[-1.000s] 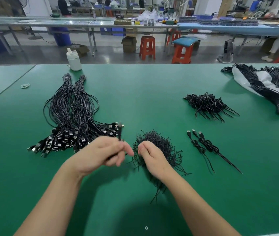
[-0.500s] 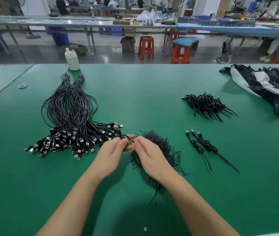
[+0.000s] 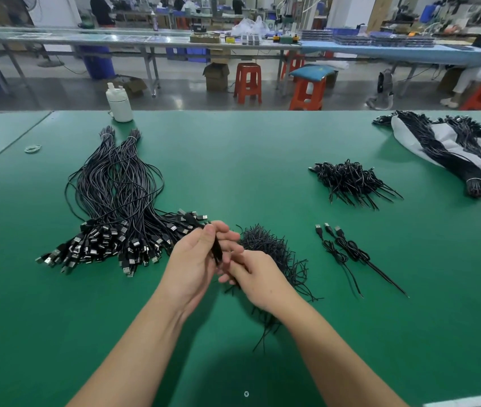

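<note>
My left hand (image 3: 195, 259) holds a folded black USB cable (image 3: 217, 249) upright between thumb and fingers, just right of the big pile of loose USB cables (image 3: 116, 212). My right hand (image 3: 258, 277) pinches a thin black twist tie (image 3: 232, 284) at the lower end of that cable, its fingertips against my left hand. Behind my right hand lies a heap of black twist ties (image 3: 271, 251), partly hidden by it. Three tied cables (image 3: 348, 254) lie in a row to the right.
A larger heap of tied cables (image 3: 351, 182) lies further back right. Bundled cables on a white bag (image 3: 453, 148) occupy the far right corner. A white bottle (image 3: 119, 102) stands at the far edge, with rubber bands (image 3: 33, 148) at the left on the green table (image 3: 248, 160).
My left hand turned palm-up and raised the cable upright. My right hand dropped lower and moved under the cable's end with a tie.
</note>
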Action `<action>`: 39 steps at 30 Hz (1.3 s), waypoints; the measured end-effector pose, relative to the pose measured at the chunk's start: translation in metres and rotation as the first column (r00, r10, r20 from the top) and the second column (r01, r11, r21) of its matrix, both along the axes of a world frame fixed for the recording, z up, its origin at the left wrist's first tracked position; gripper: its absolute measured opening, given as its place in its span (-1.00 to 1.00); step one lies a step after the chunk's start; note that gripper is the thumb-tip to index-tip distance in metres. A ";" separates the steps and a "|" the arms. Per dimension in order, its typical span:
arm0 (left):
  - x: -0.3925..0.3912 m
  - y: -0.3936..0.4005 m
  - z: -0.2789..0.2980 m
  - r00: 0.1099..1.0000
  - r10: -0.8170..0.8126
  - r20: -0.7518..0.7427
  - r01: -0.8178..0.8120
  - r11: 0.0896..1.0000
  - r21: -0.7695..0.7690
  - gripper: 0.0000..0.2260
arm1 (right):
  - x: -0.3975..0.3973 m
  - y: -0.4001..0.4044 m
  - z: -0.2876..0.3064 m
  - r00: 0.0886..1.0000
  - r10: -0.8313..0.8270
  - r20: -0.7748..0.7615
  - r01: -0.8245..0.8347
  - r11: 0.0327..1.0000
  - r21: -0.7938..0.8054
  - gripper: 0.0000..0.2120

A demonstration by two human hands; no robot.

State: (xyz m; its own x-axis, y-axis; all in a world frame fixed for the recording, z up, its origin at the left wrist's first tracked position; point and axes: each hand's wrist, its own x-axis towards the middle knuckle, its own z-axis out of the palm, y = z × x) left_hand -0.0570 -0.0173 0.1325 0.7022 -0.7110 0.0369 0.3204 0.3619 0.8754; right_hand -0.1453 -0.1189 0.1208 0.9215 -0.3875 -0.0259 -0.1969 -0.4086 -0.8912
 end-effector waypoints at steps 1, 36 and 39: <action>-0.001 0.000 0.001 1.000 -0.009 -0.016 0.009 1.000 0.013 -0.76 | 0.000 0.000 0.000 1.000 0.014 0.021 -0.016 0.998 0.064 -0.78; 0.012 0.008 0.005 0.892 -0.290 0.345 -0.033 0.722 0.691 -0.71 | -0.011 0.005 -0.010 0.997 0.004 -0.071 -0.025 0.957 -0.288 -0.78; 0.009 0.003 0.006 0.883 -0.225 0.412 -0.122 0.737 0.665 -0.65 | -0.011 0.002 -0.008 0.994 -0.057 -0.091 0.022 0.938 -0.346 -0.79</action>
